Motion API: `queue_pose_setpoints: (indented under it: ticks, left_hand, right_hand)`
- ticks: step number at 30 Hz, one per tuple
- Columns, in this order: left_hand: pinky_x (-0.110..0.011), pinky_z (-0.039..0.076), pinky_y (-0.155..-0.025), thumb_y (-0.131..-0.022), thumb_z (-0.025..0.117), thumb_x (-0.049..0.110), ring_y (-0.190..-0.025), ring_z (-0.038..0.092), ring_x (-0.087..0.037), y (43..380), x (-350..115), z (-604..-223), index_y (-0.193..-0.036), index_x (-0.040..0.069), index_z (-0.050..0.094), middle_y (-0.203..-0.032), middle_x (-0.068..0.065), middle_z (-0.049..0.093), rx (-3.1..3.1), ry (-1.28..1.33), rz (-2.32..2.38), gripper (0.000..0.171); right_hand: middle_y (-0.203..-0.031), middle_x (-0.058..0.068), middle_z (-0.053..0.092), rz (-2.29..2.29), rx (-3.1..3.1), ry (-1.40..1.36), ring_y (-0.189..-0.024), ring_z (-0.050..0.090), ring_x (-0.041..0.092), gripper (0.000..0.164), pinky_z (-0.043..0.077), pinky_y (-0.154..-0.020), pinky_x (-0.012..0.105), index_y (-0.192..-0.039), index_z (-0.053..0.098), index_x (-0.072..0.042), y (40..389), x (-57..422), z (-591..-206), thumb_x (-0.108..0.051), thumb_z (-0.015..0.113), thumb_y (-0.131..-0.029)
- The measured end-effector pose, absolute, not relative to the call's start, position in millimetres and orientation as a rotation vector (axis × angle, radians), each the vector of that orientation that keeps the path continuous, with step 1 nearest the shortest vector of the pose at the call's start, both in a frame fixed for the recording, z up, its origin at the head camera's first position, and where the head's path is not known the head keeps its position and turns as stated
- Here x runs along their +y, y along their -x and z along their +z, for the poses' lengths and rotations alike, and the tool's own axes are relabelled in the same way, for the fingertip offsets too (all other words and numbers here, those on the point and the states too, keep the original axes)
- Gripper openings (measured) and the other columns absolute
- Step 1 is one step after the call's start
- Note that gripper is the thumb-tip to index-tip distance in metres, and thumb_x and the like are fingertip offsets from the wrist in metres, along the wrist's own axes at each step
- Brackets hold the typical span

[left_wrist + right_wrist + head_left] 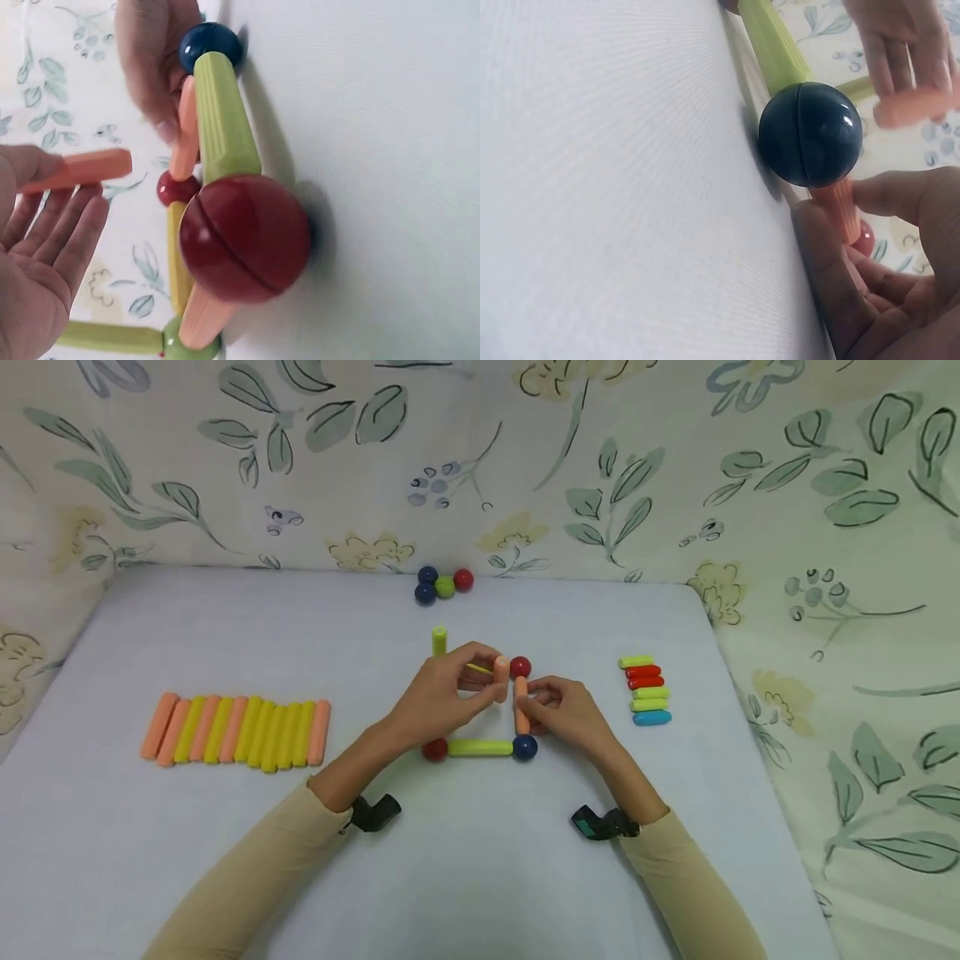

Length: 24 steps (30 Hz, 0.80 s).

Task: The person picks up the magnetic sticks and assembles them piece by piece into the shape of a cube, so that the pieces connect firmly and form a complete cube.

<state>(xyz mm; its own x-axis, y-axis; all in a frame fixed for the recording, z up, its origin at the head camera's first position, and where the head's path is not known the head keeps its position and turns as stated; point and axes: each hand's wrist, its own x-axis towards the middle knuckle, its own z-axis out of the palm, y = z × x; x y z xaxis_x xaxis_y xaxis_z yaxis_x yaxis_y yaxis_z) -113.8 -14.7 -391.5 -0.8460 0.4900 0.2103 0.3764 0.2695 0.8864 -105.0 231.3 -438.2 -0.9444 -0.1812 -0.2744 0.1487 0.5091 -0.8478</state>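
Note:
My left hand [438,695] pinches an orange stick [501,670] between thumb and fingers, raised above the ball-and-stick frame. My right hand [567,712] pinches another orange stick [522,718], which joins a red ball [521,667] to a dark blue ball [525,747]. A light green stick [480,748] runs from the blue ball to a second red ball [435,750]. In the left wrist view, a yellow stick [178,259] and an orange stick [204,315] meet at a green ball [187,341], hidden in the head view. A light green stick [439,642] stands upright from that corner.
To the left lies a row of orange and yellow sticks [243,731]. Short green, red and blue sticks [648,693] are stacked at the right. Blue, green and red balls [445,587] sit at the back, near the floral cloth [487,468] behind the white table [480,877].

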Motion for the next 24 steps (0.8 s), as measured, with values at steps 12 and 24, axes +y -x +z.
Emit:
queue_pose_setpoints:
  ticks: [12,24]
  left_hand:
    - [-0.027,0.058,-0.099,-0.103,0.069,0.011,-0.113,0.073,-0.020,142,26,-402,-0.131,0.007,0.061,-0.123,-0.009,0.072,2.552,-0.703,1.626,0.029]
    - [-0.027,0.059,-0.099,-0.102,0.070,0.010,-0.115,0.073,-0.019,152,31,-412,-0.130,0.012,0.065,-0.126,-0.005,0.072,2.474,-0.696,1.675,0.028]
  right_hand:
    - [-0.097,0.014,0.077,-1.446,2.398,0.047,-0.072,0.076,0.020,0.044,0.063,-0.072,0.029,-0.130,0.066,0.001,106,231,-440,-0.031,0.072,-0.101]
    - [-0.096,0.012,0.077,-1.420,2.418,0.055,-0.073,0.076,0.020,0.042,0.062,-0.072,0.029,-0.128,0.067,0.000,103,230,-434,-0.031,0.073,-0.101]
